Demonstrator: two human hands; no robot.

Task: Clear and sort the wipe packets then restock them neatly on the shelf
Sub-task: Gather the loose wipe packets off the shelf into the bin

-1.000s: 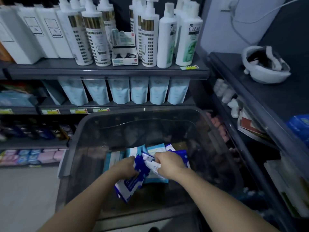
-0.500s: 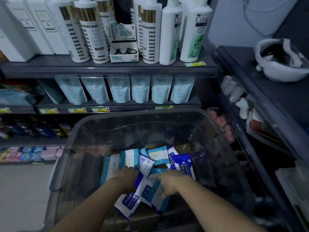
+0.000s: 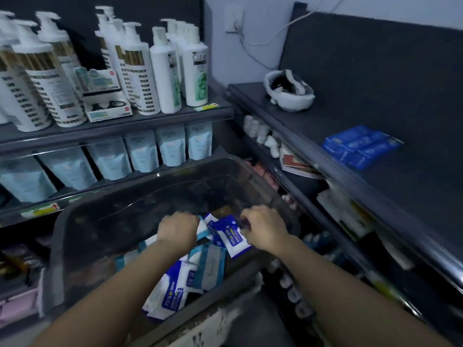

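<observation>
Both my hands are down inside a dark see-through bin (image 3: 140, 189). My left hand (image 3: 179, 230) curls over white and teal wipe packets (image 3: 201, 227) at its fingertips. My right hand (image 3: 265, 227) pinches the upper edge of a blue-and-white wipe packet (image 3: 229, 234) that lies between the two hands. More packets lie loose on the bin floor: a blue-and-white one marked 75% (image 3: 172, 294) near me and a teal-edged one (image 3: 210, 265) under my wrists. A stack of blue packets (image 3: 360, 146) sits on the dark shelf top (image 3: 375, 108) to my right.
White pump bottles (image 3: 140, 71) and a small box (image 3: 107, 106) fill the upper shelf ahead, with pale blue pouches (image 3: 142, 151) on the shelf below. A white headset-like device (image 3: 288, 92) rests at the back of the right shelf top. Lower right shelves hold mixed goods.
The view has swung to the right, so the right shelf top and its blue packets show. Both hands have shifted toward the far side of the bin, and my right hand now pinches a blue packet.
</observation>
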